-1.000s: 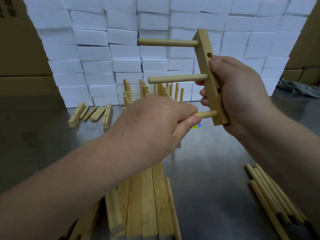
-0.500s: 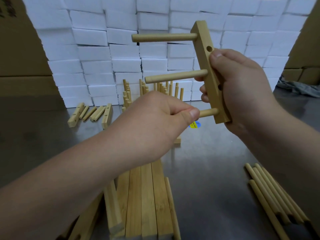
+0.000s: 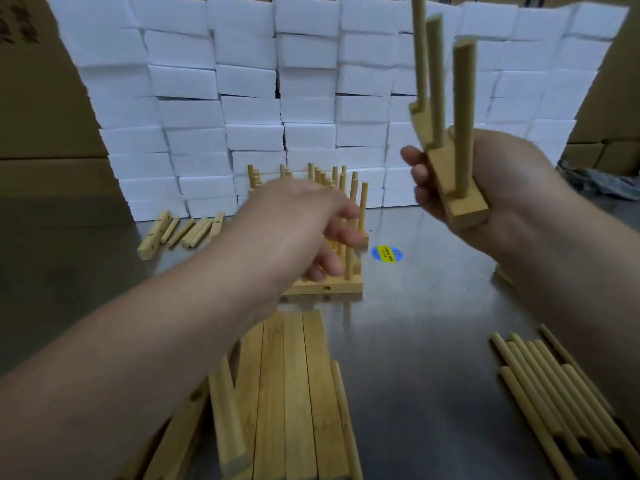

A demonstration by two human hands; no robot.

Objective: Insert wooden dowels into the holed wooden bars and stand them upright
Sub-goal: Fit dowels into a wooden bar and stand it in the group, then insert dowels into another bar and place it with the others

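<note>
My right hand (image 3: 485, 188) grips a holed wooden bar (image 3: 460, 199) at the upper right, held in the air. Three dowels (image 3: 464, 116) stick up from this bar, and the image is blurred there. My left hand (image 3: 308, 220) hovers empty with loose fingers in front of the standing bars with dowels (image 3: 346, 271) at the table's middle. A row of plain bars (image 3: 294, 393) lies flat near me. Loose dowels (image 3: 554, 386) lie at the lower right.
A metal table (image 3: 415, 341) carries everything. A few more bars and dowels (image 3: 180, 230) lie at the back left. A wall of white foam blocks (image 3: 242, 98) stands behind, with cardboard boxes (image 3: 38, 109) at both sides. A blue and yellow sticker (image 3: 387, 254) marks the table.
My left hand let go of the lowest dowel and dropped toward the standing bars. My right hand turned the bar so its dowels point up instead of to the left.
</note>
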